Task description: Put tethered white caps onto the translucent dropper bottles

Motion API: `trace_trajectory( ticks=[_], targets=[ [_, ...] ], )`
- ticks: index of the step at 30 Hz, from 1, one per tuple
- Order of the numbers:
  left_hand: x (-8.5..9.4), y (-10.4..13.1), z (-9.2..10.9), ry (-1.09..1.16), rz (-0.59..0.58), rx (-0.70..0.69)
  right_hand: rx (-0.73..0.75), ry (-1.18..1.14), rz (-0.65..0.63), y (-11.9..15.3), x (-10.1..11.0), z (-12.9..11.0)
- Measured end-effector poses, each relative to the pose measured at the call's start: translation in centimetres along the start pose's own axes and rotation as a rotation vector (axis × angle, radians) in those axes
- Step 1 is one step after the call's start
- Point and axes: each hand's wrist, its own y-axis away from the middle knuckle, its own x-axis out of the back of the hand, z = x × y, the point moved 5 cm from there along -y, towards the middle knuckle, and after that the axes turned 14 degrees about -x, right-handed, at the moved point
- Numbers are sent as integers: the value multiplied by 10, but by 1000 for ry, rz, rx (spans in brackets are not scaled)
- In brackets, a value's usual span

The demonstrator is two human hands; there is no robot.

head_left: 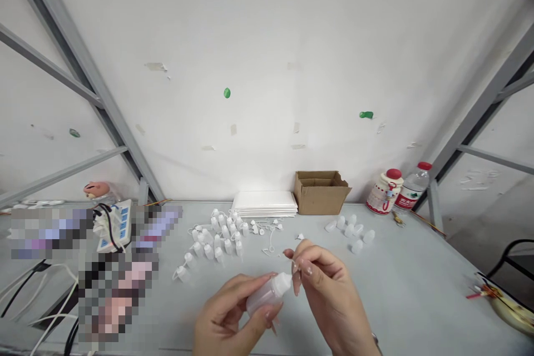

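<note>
My left hand is wrapped round a small translucent dropper bottle, tilted with its white top up and to the right. Close by that top, my right hand pinches a thin white strap between thumb and fingertips; its far end is hidden by the fingers. Beyond my hands stand several dropper bottles with white tops, some with looped straps. To their right lie loose white caps with straps, and one small white cap is just past my right hand. Several translucent bottles without tops are farther right.
At the back are a stack of white sheets and an open cardboard box. A decorated jar and a water bottle stand back right. A power strip with cables lies left, and an oval container sits at the right edge.
</note>
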Motion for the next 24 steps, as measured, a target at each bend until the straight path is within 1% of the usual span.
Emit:
trace_trajectory(
  ticks=[3,7,10,13,17,19,22,24],
  targets=[
    [1,0,2,-39,7,-32,69,112,19,0,5,-4],
    [3,-2,4,-114,-13,-65,162,307,55,2,9,-14],
    [4,-2,3,-140,-10,-67,195,408,70,2,8,-21],
    [2,-2,1,-125,6,-45,203,449,74,2,7,-24],
    [1,-2,-2,-65,23,19,216,485,60,3,8,-23],
    [0,-2,-7,-33,26,69,223,510,64,3,10,-21],
    [-5,0,-25,0,-10,191,238,574,91,0,12,-16],
    [-12,4,-44,-6,-90,283,242,670,75,-3,9,-6]
  ],
)
